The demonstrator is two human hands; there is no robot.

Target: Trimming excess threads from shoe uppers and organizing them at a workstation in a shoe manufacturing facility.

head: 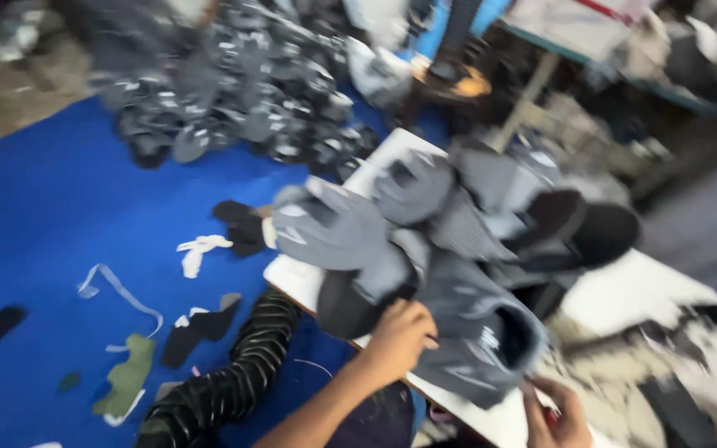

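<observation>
The left hand is resting on a grey shoe upper at the near edge of a white board, fingers curled down onto the fabric; the blur is hiding whether they are pinching it or only pressing on it. The right hand is sitting just right of it at the bottom of the view, fingers bent in a narrow grip on the lower edge of the same upper, though the motion blur is making the exact hold hard to read. This upper is lying nearest the person, its dark opening facing right.

More grey uppers are piling up behind it toward the far side of the board, overlapping one another, with a few black ones lying to the right of them. A much larger heap of grey pieces is sitting well apart on the far side of a blue sheet that is covering the floor on the left. Small scraps of white, black and green cloth are lying scattered on that sheet nearby. A leg in dark striped trousers is stretching across the near part of the sheet.
</observation>
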